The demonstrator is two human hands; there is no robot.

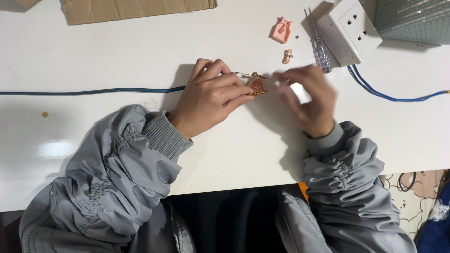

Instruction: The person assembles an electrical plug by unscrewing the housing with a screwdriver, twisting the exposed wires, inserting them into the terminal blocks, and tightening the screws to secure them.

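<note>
My left hand (211,96) rests on the white table (93,56) and pinches a small pink plug part (257,85) with brass pins sticking out to the right. A blue cable (93,91) runs from under that hand to the left. My right hand (309,96) hovers just right of the plug part, blurred, fingers curled and a little apart; nothing shows in it. Both arms wear grey jacket sleeves.
A pink plug shell piece (281,30) and a smaller pink piece (287,56) lie behind the hands. A clear-handled screwdriver (320,49) leans beside a white wall socket (349,29). Blue wires (389,96) trail right. Cardboard (136,8) lies at the far edge.
</note>
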